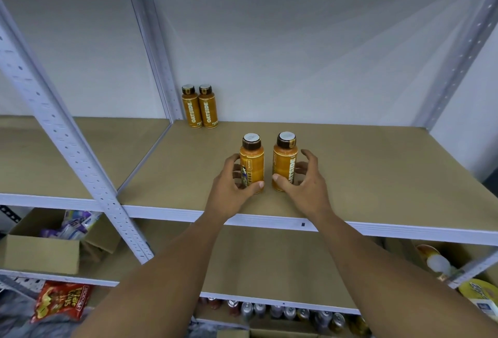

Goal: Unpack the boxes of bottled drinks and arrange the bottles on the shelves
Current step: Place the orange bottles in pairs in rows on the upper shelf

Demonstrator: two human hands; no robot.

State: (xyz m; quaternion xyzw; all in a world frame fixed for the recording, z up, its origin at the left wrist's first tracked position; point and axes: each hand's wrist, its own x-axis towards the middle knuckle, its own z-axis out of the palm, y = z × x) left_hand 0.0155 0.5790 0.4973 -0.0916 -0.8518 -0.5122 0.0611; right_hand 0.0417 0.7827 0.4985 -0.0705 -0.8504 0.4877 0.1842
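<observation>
Orange and tall, either near bottle could topple if shoved low along the shelf [377, 175]. Far left, a pair [199, 107] stands by the wall. Near the front edge the left hand [231, 185] grasps the left bottle [252, 162], and the right bottle [285, 161] is clasped by the right hand [305, 184]. Both stand upright, with dark caps and white tops.

Person's upper limbs, head view. Left hand [231, 189] and right hand [304, 186]: bare, each with a short, trimmed thumbnail showing. Left forearm [161, 270] and right forearm [390, 270]: bare along their whole visible length, slender, narrowing evenly towards the wrists.
</observation>
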